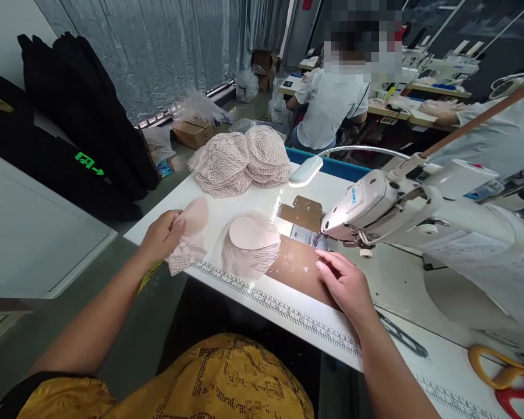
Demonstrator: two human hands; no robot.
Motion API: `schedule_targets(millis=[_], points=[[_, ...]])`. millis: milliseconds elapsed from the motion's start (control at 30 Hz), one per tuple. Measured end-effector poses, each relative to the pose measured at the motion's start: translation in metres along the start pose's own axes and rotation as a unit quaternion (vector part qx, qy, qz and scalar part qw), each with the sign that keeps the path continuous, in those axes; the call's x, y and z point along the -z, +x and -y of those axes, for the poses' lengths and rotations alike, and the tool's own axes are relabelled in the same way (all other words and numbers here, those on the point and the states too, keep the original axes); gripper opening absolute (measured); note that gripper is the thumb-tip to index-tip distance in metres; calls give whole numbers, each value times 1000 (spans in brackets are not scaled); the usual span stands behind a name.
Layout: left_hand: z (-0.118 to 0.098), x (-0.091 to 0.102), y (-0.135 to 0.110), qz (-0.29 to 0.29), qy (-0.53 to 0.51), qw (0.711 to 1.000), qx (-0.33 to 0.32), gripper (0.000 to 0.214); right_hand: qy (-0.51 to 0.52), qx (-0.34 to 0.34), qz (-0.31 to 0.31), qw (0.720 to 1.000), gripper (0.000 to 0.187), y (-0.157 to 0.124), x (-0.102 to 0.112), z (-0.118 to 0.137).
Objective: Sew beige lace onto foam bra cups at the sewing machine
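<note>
My left hand (160, 235) is closed on a pink foam cup with lace (191, 233) at the left edge of the white sewing table (244, 203). A second lace-and-foam cup (251, 244) lies flat just right of it, by the printed ruler (279, 305) along the front edge. My right hand (344, 282) rests on the brown taped patch (297, 265) in front of the sewing machine (419, 215), fingers loosely together and holding nothing. The needle area sits just above its fingertips.
A pile of lace cups (242, 160) lies at the table's far side. A gooseneck lamp (305, 171) hangs over the middle. Thread snips (404, 337) and orange and red scissors (502, 375) lie at the right. A seated person in white (332, 105) works behind; black garments (87, 110) hang at the left.
</note>
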State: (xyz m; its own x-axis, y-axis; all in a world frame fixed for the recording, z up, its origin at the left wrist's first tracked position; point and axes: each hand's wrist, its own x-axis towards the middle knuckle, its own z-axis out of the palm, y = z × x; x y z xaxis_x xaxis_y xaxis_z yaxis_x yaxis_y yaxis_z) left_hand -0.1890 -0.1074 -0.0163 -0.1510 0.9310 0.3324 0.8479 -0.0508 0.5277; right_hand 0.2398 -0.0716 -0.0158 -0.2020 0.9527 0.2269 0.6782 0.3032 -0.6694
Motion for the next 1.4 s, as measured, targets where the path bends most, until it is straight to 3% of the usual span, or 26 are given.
schedule_targets(millis=[100, 167, 233, 300, 400, 467, 567, 633, 867, 1033, 1200, 1333, 1400], points=[[-28, 8, -25, 6, -118, 993, -25, 29, 154, -41, 36, 987, 38, -9, 8, 25], [-50, 8, -36, 26, -187, 980, -66, 27, 259, -43, 75, 962, 47, -14, 5, 44], [-72, 2, -42, 69, -251, 958, -122, 26, 365, -25, 112, 924, 57, -18, -9, 62], [-92, -11, -45, 126, -306, 930, -163, 24, 474, -38, 139, 868, 60, -22, -28, 78], [-115, -36, -51, 179, -356, 905, -151, 22, 569, -105, 89, 811, 39, -28, -52, 95], [-126, -50, -56, 154, -370, 904, -152, 26, 597, -141, 50, 789, 34, -33, -58, 102], [-136, -64, -60, 81, -343, 903, -245, 47, 617, -164, -3, 770, 34, -38, -58, 105], [-141, -68, -60, 59, -329, 897, -288, 50, 617, -169, -18, 769, 33, -41, -56, 103], [-150, -71, -59, 51, -364, 891, -266, 19, 542, -199, -73, 813, 29, -50, -61, 90], [-151, -68, -60, 73, -395, 896, -188, 18, 503, -191, -87, 838, 28, -59, -58, 79], [-147, -65, -51, 108, -450, 881, -101, 23, 478, -204, -164, 839, 32, -63, -43, 65], [-149, -64, -47, 146, -476, 858, -126, 23, 468, -195, -173, 844, 42, -67, -33, 61], [-154, -66, -47, 145, -465, 860, -154, 17, 469, -195, -162, 846, 40, -70, -33, 61]])
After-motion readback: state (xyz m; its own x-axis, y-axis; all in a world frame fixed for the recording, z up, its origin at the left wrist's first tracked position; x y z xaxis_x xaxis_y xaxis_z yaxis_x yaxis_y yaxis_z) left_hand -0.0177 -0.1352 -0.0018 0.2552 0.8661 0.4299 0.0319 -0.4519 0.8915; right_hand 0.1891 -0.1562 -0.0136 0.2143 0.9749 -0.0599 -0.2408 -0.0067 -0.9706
